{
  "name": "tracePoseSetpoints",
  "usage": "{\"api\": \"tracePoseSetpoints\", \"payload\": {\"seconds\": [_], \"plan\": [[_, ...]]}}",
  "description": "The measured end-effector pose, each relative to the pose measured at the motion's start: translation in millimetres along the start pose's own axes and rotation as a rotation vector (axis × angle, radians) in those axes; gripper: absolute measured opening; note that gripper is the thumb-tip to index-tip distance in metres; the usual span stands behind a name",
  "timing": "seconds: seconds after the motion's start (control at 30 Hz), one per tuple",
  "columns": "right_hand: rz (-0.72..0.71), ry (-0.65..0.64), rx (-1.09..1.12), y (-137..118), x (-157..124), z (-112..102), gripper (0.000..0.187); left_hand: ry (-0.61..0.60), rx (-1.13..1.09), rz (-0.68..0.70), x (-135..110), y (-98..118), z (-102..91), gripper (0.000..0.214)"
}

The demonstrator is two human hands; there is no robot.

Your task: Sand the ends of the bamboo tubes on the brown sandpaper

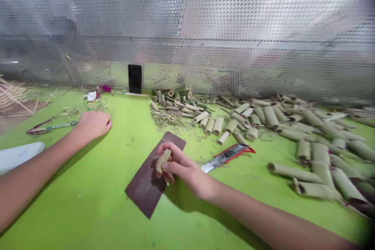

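My right hand [183, 170] pinches a short bamboo piece [163, 160] and holds it against a dark brown sheet of sandpaper [152, 181] lying on the green table [96, 207]. A red-handled utility knife [228, 155] lies just right of that hand. My left hand [93, 124] rests knuckles-up on the table at the left, fingers curled under; nothing shows in it. It is close to a pair of scissors [49, 127].
Several cut bamboo tubes [310, 140] are piled across the right and back of the table. A dark phone [135, 79] leans on the perforated metal screen [205, 27]. Thin bamboo sticks [13, 97] lie far left, with a white object [17, 155] at the left edge.
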State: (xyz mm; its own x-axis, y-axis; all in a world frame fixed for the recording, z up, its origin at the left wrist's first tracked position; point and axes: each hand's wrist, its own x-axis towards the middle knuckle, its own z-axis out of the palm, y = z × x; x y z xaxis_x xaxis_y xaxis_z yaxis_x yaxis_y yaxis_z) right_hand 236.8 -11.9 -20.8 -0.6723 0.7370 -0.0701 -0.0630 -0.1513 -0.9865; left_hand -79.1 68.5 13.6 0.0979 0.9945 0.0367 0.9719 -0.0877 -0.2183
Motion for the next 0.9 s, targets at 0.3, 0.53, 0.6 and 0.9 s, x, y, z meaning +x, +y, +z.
{"api": "tracePoseSetpoints", "payload": {"seconds": [0.3, 0.53, 0.6, 0.9], "plan": [[0.014, 0.014, 0.007, -3.0, 2.1, 2.4, 0.029, 0.116, -0.383, 0.562, -43.7, 60.5, -4.6, 0.042], [0.037, -0.043, 0.043, -7.9, 4.1, 6.8, 0.038, 0.535, -0.441, 0.963, -67.7, 95.0, -0.9, 0.046], [0.049, -0.054, 0.035, -8.7, 4.6, 7.1, 0.037, 0.572, -0.41, 0.984, -66.7, 95.6, -0.3, 0.041], [0.051, -0.074, -0.015, -9.0, 3.8, 3.7, 0.026, 0.497, -0.477, 1.03, -65.8, 93.9, 1.8, 0.038]]}}
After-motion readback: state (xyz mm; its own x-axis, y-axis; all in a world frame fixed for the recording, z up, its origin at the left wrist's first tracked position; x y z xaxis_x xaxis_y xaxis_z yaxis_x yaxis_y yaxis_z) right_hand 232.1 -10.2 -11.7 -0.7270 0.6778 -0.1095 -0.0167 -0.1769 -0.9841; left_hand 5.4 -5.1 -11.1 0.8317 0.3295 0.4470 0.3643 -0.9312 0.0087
